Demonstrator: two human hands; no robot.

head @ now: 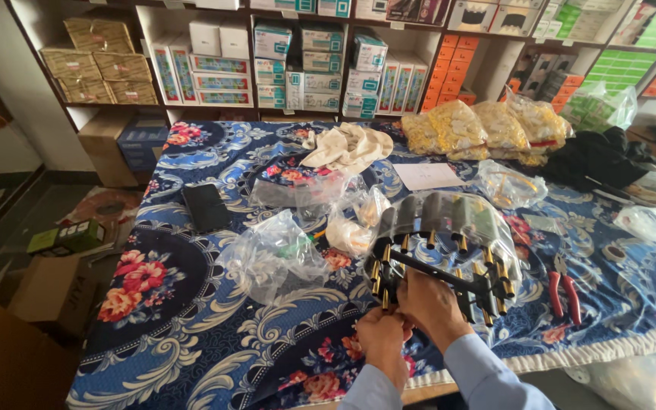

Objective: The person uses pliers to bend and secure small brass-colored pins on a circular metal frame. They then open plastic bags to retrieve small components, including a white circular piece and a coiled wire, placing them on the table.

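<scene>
Head | left hand [381,338], right hand [428,302] both pinching bagged connector bundle [442,243] | fingertips hidden

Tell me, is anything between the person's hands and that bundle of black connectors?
Nothing visible: the left hand and right hand already grip the black gold-tipped connector bundle at its near edge.

Both hands meet at the near edge of a table under a blue flowered cloth [191,334]. The left hand [381,338] and right hand [428,300] grip a bundle of black cables with gold plugs [442,250], partly in clear plastic. Red pliers [563,292] lie just to the right.
</scene>
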